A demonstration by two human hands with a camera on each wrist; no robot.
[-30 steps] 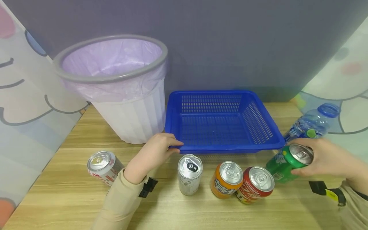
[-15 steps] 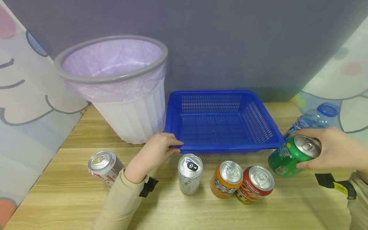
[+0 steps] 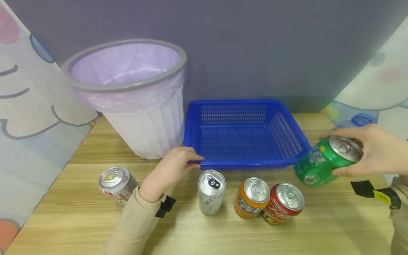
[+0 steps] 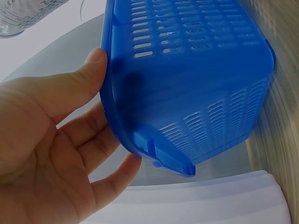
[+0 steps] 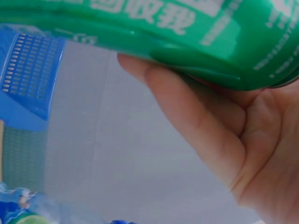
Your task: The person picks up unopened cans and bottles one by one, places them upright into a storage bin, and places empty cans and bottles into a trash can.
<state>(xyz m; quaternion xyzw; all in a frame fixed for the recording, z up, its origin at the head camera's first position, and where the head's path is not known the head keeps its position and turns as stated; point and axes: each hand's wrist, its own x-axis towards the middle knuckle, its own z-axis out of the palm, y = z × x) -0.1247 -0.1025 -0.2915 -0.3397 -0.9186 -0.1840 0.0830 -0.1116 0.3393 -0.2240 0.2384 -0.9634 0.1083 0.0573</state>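
Note:
My left hand (image 3: pixel 176 162) pinches the front left corner of a blue plastic basket (image 3: pixel 245 163); in the left wrist view the thumb and fingers lie on either side of its rim. At the right, my right hand (image 3: pixel 371 150) grips a green soda can (image 3: pixel 318 163), tilted with its top toward the right. The can is off the table, beside the basket's front right corner. In the right wrist view fingers (image 5: pixel 187 112) wrap under the can. Behind that hand stands a clear plastic bottle with a blue neck (image 3: pixel 361 119), mostly hidden.
A silver can (image 3: pixel 211 198), an orange can (image 3: pixel 250 200) and a red can (image 3: pixel 283 205) stand in front of the basket. Left of my forearm stands a white-and-red can (image 3: pixel 116 184). A white bin (image 3: pixel 146 131) with a purple liner stands back left. A grey panel rises behind.
My right hand has raised the green can off the table, moving it slightly right and tilting it further. The left hand stays on the basket's rim.

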